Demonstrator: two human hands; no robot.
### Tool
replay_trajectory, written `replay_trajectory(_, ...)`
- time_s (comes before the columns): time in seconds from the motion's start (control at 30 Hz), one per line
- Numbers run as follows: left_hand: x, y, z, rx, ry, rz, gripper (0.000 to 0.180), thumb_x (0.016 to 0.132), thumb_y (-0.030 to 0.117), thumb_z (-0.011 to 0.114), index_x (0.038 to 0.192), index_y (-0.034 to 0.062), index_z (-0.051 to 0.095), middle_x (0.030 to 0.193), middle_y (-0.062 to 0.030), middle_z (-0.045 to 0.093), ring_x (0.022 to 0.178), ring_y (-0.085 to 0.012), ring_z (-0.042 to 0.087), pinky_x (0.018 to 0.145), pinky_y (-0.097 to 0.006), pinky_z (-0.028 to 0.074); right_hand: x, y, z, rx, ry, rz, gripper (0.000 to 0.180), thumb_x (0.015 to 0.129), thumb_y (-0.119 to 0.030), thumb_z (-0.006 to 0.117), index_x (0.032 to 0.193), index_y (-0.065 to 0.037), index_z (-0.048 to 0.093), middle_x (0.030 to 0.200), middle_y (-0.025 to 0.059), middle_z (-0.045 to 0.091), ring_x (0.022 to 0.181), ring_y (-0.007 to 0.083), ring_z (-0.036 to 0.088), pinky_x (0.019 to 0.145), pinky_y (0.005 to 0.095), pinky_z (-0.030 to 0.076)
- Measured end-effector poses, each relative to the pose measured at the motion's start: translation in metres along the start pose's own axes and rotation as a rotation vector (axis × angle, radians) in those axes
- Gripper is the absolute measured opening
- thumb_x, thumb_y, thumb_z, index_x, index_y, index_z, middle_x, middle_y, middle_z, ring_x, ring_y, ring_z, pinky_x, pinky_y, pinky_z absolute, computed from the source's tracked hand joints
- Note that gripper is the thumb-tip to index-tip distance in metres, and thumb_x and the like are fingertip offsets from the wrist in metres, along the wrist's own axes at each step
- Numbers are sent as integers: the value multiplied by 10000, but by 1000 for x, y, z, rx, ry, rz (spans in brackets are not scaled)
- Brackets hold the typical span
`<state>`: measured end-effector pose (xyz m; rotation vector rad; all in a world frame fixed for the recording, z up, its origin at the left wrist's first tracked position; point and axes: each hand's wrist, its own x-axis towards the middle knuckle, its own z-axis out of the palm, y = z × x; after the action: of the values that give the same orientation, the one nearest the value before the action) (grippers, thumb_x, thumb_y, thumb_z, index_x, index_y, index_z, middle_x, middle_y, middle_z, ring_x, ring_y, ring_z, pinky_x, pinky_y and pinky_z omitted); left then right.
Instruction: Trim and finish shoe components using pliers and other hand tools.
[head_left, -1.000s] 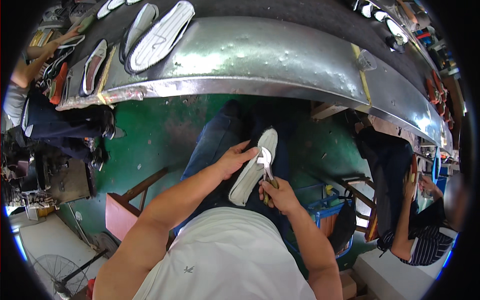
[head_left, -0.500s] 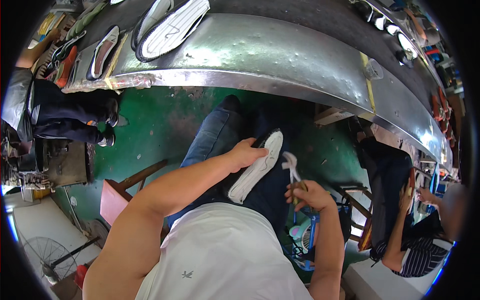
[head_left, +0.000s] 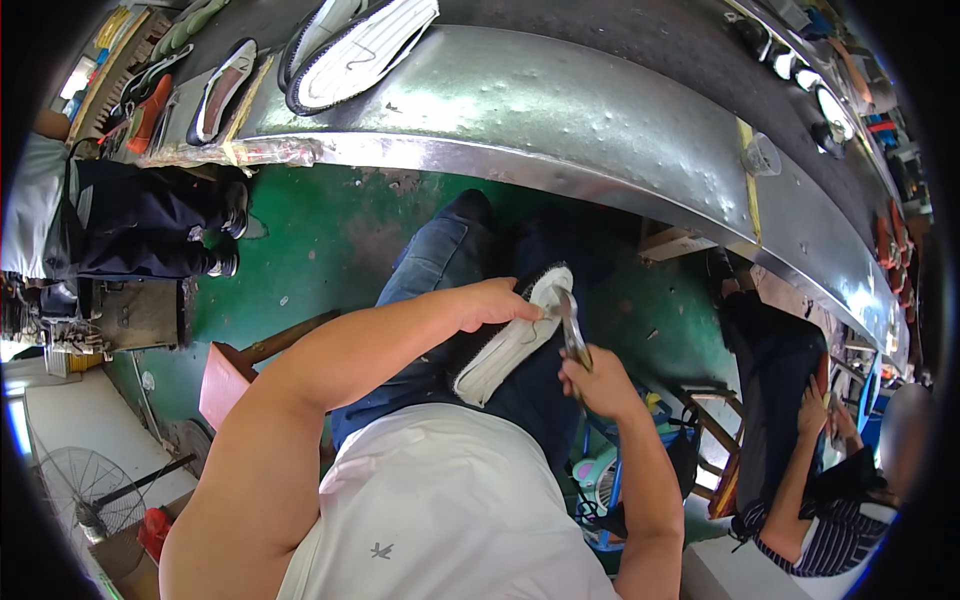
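Note:
My left hand grips a shoe with a white sole and dark upper, held sole-up over my lap. My right hand holds metal pliers whose jaws touch the edge of the sole near the toe. Both forearms come in from below, over my white shirt and blue jeans.
A long metal workbench curves across the top, with several white-soled shoes lying on it. A seated person in dark trousers is at the left, another person at the right. Green floor, a wooden stool, a fan.
My right hand has brought the pliers back to the sole's edge after drifting away to the right. The shoe has tilted more steeply in my left hand.

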<state>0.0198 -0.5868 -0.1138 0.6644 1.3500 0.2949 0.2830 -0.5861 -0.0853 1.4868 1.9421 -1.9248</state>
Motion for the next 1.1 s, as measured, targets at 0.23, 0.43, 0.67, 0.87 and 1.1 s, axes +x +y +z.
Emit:
replay_trajectory(0.23, 15, -5, 2, -52, 1, -52, 1005, 823, 295, 816, 1548, -70, 222, 1479, -215, 475, 1374, -270, 455, 1132, -394, 357, -42, -15, 14, -607, -50, -281, 499, 919, -130, 603, 1329, 137, 499, 1080, 279, 639, 1019, 416, 637, 914, 407, 532)
replay_trajectory(0.43, 24, -17, -2, -111, -59, -9, 995, 838, 294, 807, 1555, -59, 215, 1486, -214, 465, 1352, -262, 484, 1100, -398, 400, -44, -46, 29, -1086, 130, -347, 616, 829, -42, 637, 1363, 181, 425, 1177, 310, 604, 1110, 441, 612, 1017, 421, 489)
replay_trajectory(0.67, 10, -6, 6, 4, 21, -38, 983, 859, 334, 786, 1545, -74, 212, 1496, -233, 440, 1371, -266, 452, 1125, -374, 370, -32, -70, 27, -1183, -51, -254, 466, 850, -89, 618, 1248, 142, 547, 1085, 218, 642, 1041, 359, 662, 816, 374, 581)
replay_trajectory(0.87, 0, -15, -4, -47, -11, -2, 952, 873, 308, 781, 1531, -93, 223, 1481, -219, 458, 1368, -258, 456, 1113, -373, 390, 0, -95, 9, -1044, -262, -243, 245, 860, -172, 648, 1009, 23, 640, 900, 187, 698, 785, 371, 700, 750, 426, 560)
replay_trajectory(1.1, -6, -25, -19, -374, -129, 150, 969, 830, 270, 819, 1518, -92, 240, 1403, -230, 513, 1274, -284, 540, 1053, -374, 454, 29, -2, 19, -647, -29, -428, 210, 848, -172, 687, 1025, -67, 650, 900, 142, 698, 820, 358, 685, 728, 454, 539)
